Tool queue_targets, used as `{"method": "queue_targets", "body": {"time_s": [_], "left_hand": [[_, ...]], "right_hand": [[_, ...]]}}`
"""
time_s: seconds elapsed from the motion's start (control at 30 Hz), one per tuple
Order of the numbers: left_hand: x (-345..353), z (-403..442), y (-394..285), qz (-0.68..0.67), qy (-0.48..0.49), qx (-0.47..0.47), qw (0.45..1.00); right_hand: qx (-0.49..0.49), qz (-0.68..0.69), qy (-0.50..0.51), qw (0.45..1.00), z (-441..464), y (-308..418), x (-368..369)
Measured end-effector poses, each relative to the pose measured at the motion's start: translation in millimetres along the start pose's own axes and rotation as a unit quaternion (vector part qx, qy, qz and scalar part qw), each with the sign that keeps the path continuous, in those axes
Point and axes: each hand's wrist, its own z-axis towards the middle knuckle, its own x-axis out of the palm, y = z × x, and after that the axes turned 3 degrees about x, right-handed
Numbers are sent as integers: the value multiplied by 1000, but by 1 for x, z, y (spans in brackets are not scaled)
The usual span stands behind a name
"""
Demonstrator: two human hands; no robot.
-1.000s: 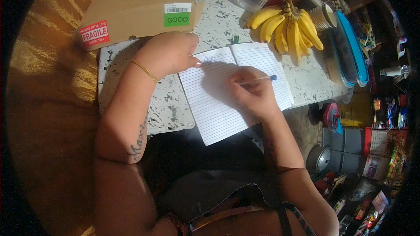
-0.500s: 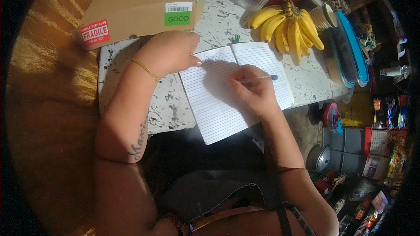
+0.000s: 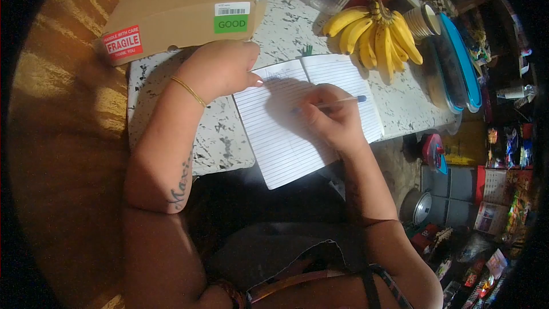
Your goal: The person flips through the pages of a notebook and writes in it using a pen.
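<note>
Pen (image 3: 347,100) shifted slightly, pinched in the right hand (image 3: 334,119); grip of left hand (image 3: 224,70) unclear.

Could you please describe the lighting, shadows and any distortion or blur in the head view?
In the head view, a shadow crosses the notebook beside the right hand; the gold fabric has bright streaks; rounded black borders suggest a wide lens; the handwriting is blurred.

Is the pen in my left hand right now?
No, the pen is in your right hand, over the notebook.
</note>
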Motion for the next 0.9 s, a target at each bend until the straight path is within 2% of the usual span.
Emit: {"method": "queue_targets", "body": {"time_s": [0.2,0.33,0.43,0.53,0.8,0.9], "left_hand": [[10,0,9,-25,-53,44,997],[10,-1,10,-31,-58,52,996],[9,-1,9,-30,-56,49,997],[0,0,0,-2,-1,2,1000],[0,-2,0,-8,-5,-1,1000],[0,-2,0,-7,-8,1,1000]], "right_hand": [[40,18,0,999,-1,2,1],[9,-9,-3,1000,0,3,0],[9,-6,-5,1000,0,0,0],[-1,0,-11,1000,0,-2,1],[-12,2,-19,1000,-1,-7,0],[-52,3,-5,999,1,-11,-2]]}}
